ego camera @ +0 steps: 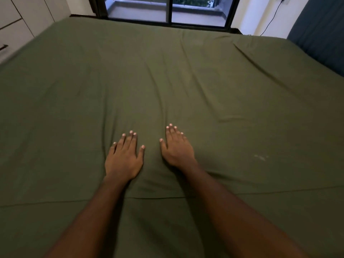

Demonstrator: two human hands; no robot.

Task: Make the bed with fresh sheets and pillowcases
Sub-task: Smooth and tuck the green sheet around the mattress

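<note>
left hand, right hand, flat on creased green sheet

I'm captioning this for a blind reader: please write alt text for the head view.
A person's left hand and right hand rest flat, side by side, on a spread-out dark green bedsheet, its wrinkles running toward a window beyond.

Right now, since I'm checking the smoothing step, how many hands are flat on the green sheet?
2. The left hand lies flat on the green sheet near its front edge; the right hand lies flat beside it, not touching.
</note>
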